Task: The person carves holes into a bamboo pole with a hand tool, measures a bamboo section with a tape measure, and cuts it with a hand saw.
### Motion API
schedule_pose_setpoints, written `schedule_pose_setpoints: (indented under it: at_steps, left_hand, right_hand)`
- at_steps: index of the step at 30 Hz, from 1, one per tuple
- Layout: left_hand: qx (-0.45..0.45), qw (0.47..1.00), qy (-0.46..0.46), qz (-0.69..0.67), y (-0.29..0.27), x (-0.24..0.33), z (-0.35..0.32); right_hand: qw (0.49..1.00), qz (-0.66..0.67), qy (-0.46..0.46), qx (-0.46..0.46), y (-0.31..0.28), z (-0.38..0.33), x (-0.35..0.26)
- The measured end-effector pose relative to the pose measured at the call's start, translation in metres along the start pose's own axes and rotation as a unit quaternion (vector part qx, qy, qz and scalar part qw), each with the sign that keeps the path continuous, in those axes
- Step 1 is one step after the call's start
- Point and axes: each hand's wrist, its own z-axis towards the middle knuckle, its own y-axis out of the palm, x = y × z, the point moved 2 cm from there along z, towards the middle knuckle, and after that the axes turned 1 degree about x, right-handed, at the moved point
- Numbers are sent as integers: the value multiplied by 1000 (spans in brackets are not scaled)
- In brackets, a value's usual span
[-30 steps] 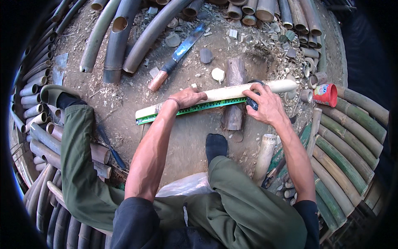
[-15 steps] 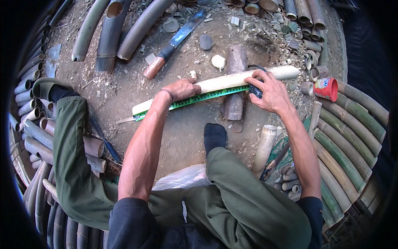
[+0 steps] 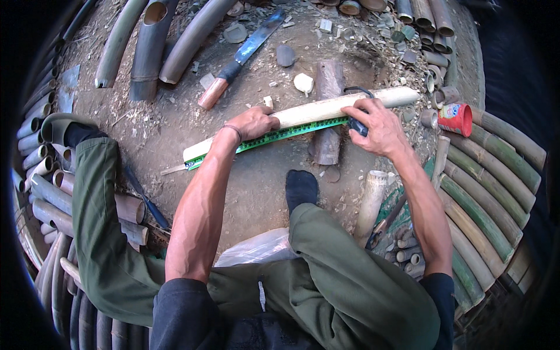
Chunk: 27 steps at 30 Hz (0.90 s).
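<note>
A pale, scraped bamboo pole [image 3: 315,111] lies slantwise before me across a short log [image 3: 326,146]. Along its near side runs a bright green measuring tape [image 3: 291,129]. My left hand [image 3: 255,124] is closed over the pole left of its middle, its thumb side by the tape. Toward the pole's right part, my right hand [image 3: 376,127] grips the dark case of the tape measure [image 3: 357,126], fingers resting over the pole. A black strap loop [image 3: 357,89] sticks up behind that hand. The left fingertips are partly hidden.
A wide-bladed knife [image 3: 245,58] with a wooden handle lies beyond the pole. Wood chips litter the dirt. Bamboo lengths [image 3: 490,175] are stacked right, more [image 3: 52,198] left. A red tub [image 3: 456,119] stands right. A short bamboo piece [image 3: 371,204] is near my right forearm.
The whole view has shifted slightly. Both hands keep their places on the pole and tape measure, with no clear movement between them.
</note>
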Motion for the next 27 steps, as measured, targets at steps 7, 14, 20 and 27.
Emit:
schedule_pose_setpoints:
  at_steps: [7, 14, 20, 27]
  left_hand:
    - [41, 983, -100, -150, 5, 16, 25]
    - [84, 992, -57, -75, 15, 37, 36]
    - [81, 969, -169, -160, -7, 86, 26]
    - [55, 976, -144, -155, -10, 64, 11]
  right_hand:
    - [990, 128, -4, -65, 23, -92, -37]
    - [961, 145, 228, -55, 71, -186, 13]
    - [388, 463, 746, 281, 97, -196, 226]
    - [281, 623, 626, 375, 145, -220, 240]
